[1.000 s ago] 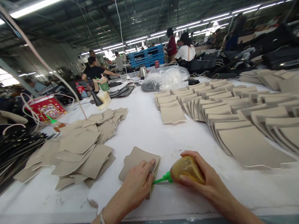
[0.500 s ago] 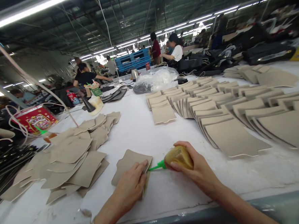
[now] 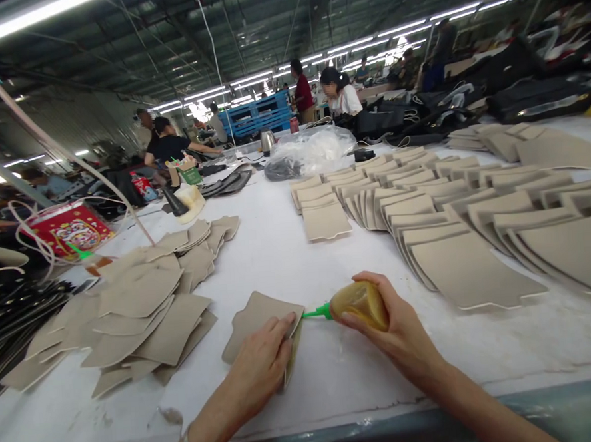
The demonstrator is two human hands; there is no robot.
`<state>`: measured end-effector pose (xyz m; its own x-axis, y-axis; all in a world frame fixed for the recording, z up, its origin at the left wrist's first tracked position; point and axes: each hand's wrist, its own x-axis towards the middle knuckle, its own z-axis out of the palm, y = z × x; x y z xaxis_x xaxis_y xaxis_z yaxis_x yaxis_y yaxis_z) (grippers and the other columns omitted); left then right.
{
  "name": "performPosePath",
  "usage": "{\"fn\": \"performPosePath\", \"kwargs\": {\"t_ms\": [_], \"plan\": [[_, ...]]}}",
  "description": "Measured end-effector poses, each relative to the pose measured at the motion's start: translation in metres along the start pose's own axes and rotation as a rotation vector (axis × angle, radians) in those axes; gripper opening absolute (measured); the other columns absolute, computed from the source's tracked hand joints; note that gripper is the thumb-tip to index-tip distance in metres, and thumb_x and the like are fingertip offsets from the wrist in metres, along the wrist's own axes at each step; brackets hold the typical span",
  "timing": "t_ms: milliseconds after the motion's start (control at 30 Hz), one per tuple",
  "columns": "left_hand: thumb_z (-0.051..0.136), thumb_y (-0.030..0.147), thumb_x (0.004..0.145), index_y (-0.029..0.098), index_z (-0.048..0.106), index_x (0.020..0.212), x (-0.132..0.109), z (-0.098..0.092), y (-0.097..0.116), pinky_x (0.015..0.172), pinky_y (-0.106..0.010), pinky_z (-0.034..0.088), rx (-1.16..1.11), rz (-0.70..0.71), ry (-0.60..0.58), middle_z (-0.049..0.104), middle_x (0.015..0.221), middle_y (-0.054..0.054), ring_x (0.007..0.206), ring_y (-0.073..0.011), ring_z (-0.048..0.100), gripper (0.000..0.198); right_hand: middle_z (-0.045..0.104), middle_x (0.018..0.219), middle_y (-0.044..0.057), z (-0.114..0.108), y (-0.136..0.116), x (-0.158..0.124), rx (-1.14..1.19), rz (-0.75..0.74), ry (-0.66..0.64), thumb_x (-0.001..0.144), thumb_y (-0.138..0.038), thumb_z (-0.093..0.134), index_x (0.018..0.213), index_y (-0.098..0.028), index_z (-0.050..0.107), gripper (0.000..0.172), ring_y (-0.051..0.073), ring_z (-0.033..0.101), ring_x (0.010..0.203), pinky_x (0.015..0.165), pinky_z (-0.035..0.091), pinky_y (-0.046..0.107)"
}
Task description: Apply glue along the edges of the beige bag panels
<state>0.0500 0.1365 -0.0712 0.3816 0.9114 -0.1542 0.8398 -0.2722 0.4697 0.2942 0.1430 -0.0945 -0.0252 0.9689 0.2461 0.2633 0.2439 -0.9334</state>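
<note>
Bottle of amber liquid sits tipped on its side above the table, the right hand wrapped round it, thumb below and fingers over the top. Its green nozzle points at the right-hand corner of a beige panel; from where I stand I can't tell whether the tip touches. That panel lies near the table's front edge, the left hand laid over it with fingers pressing down; whether the thumb pinches from beneath, I can't tell. To the left spreads a loose pile of similar panels; to the right, fanned rows of them. Farther off are a red box, a clear plastic bag and a blue pallet.
</note>
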Motion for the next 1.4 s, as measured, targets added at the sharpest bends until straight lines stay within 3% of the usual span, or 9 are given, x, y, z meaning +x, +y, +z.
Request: {"fn": "performPosePath", "kwargs": {"t_ms": [133, 333, 500, 667, 833, 967, 1133, 1300, 1400], "plan": [[0.030, 0.024, 0.094, 0.014, 0.047, 0.136, 0.000, 0.000, -0.002, 0.092, -0.037, 0.043, -0.013, 0.017, 0.010, 0.058, 0.112, -0.010, 0.101, -0.0254, 0.056, 0.047, 0.056, 0.103, 0.001, 0.001, -0.003, -0.001, 0.036, -0.003, -0.078, 0.083, -0.047, 0.070, 0.118, -0.024, 0.047, 0.048, 0.022, 0.055, 0.087, 0.080, 0.042, 0.033], [0.029, 0.024, 0.094, 0.013, 0.048, 0.135, 0.001, 0.000, -0.004, 0.095, -0.039, 0.044, -0.038, 0.035, 0.018, 0.059, 0.113, -0.010, 0.101, -0.0257, 0.057, 0.047, 0.054, 0.106, 0.000, 0.000, 0.000, 0.003, -0.049, -0.065, 0.058, 0.084, -0.046, 0.071, 0.119, -0.026, 0.047, 0.047, 0.021, 0.054, 0.089, 0.081, 0.041, 0.032], [0.031, 0.021, 0.094, 0.014, 0.047, 0.136, 0.002, 0.002, -0.006, 0.099, -0.036, 0.041, -0.029, 0.034, 0.029, 0.058, 0.118, -0.010, 0.104, -0.0240, 0.055, 0.045, 0.057, 0.093, -0.001, 0.001, 0.000, -0.002, 0.055, 0.058, -0.067, 0.082, -0.048, 0.071, 0.119, -0.025, 0.045, 0.050, 0.021, 0.055, 0.080, 0.073, 0.043, 0.031], [0.032, 0.020, 0.095, 0.015, 0.046, 0.137, 0.001, 0.004, -0.008, 0.096, -0.032, 0.042, -0.030, 0.036, 0.041, 0.058, 0.116, -0.008, 0.103, -0.0230, 0.055, 0.044, 0.057, 0.097, -0.001, 0.003, -0.004, -0.008, 0.054, 0.066, -0.048, 0.081, -0.048, 0.071, 0.119, -0.025, 0.046, 0.051, 0.021, 0.056, 0.083, 0.076, 0.043, 0.031], [0.034, 0.018, 0.095, 0.016, 0.045, 0.137, 0.001, 0.006, -0.009, 0.091, -0.031, 0.041, -0.037, 0.031, 0.056, 0.058, 0.115, -0.007, 0.102, -0.0231, 0.055, 0.044, 0.055, 0.094, -0.001, 0.004, -0.011, -0.019, 0.172, 0.125, -0.218, 0.081, -0.049, 0.071, 0.118, -0.024, 0.045, 0.051, 0.020, 0.056, 0.081, 0.073, 0.043, 0.029], [0.036, 0.020, 0.095, 0.016, 0.044, 0.138, -0.001, 0.006, -0.007, 0.088, -0.032, 0.042, -0.022, 0.007, 0.053, 0.057, 0.115, -0.008, 0.100, -0.0240, 0.056, 0.043, 0.055, 0.098, -0.001, 0.006, -0.011, -0.023, 0.120, 0.104, -0.124, 0.081, -0.049, 0.071, 0.118, -0.024, 0.045, 0.052, 0.020, 0.055, 0.084, 0.076, 0.043, 0.029], [0.038, 0.018, 0.094, 0.016, 0.045, 0.137, -0.002, 0.005, -0.006, 0.085, -0.032, 0.042, -0.027, 0.006, 0.056, 0.058, 0.113, -0.008, 0.099, -0.0240, 0.056, 0.044, 0.055, 0.102, 0.001, 0.007, -0.013, -0.030, 0.144, 0.132, -0.204, 0.081, -0.049, 0.070, 0.118, -0.023, 0.046, 0.051, 0.020, 0.055, 0.086, 0.077, 0.043, 0.029], [0.039, 0.018, 0.094, 0.017, 0.046, 0.137, -0.002, 0.006, -0.004, 0.081, -0.032, 0.043, -0.010, -0.010, 0.059, 0.059, 0.108, -0.007, 0.094, -0.0240, 0.057, 0.043, 0.056, 0.100, 0.000, 0.007, -0.010, -0.032, 0.110, 0.145, -0.118, 0.081, -0.050, 0.070, 0.119, -0.025, 0.044, 0.052, 0.021, 0.055, 0.088, 0.076, 0.044, 0.028], [0.038, 0.018, 0.093, 0.016, 0.046, 0.136, -0.002, 0.006, -0.004, 0.082, -0.033, 0.043, -0.031, -0.001, 0.068, 0.059, 0.109, -0.007, 0.094, -0.0242, 0.057, 0.043, 0.055, 0.106, 0.002, 0.009, -0.010, -0.035, 0.114, 0.141, -0.147, 0.081, -0.050, 0.070, 0.119, -0.024, 0.045, 0.051, 0.022, 0.054, 0.093, 0.078, 0.044, 0.028]]}}
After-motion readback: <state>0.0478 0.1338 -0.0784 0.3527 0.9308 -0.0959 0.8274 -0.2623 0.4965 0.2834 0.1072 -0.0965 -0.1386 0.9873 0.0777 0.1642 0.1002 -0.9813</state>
